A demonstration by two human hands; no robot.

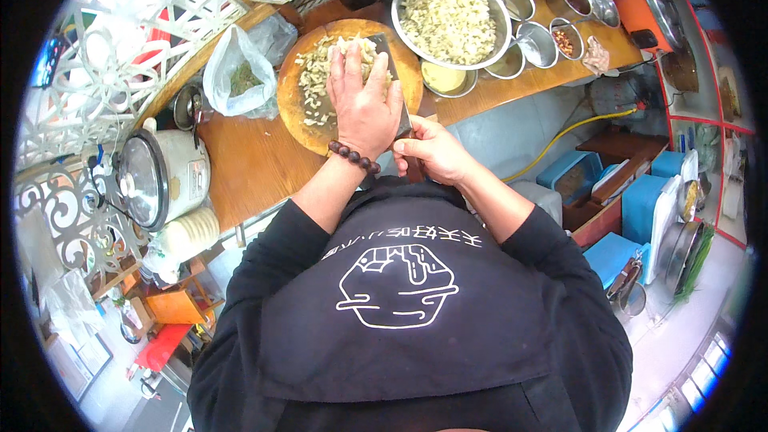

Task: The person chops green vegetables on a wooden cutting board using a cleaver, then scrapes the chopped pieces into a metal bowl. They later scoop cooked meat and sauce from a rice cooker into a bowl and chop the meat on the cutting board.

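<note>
My left hand (pixel 363 102) lies flat, fingers spread, over a heap of chopped pale food (pixel 315 78) on a round wooden chopping board (pixel 294 123). A beaded bracelet circles that wrist. Beneath and beside the palm shows the broad grey blade of a cleaver (pixel 404 123). My right hand (pixel 435 153) grips the cleaver's dark handle just off the board's near right edge. Part of the food and most of the blade are hidden under my left hand. A large metal bowl (pixel 507 42) of similar chopped pieces stands just beyond the board, to the right.
Small metal pots (pixel 537 45) with seasonings crowd the counter (pixel 480 99) at right. Left of the board sits an open plastic bag (pixel 216 81) holding greens. A rice cooker (pixel 162 174) and stacked pale bowls (pixel 192 234) stand at the left edge. Blue bins (pixel 573 171) are lower right.
</note>
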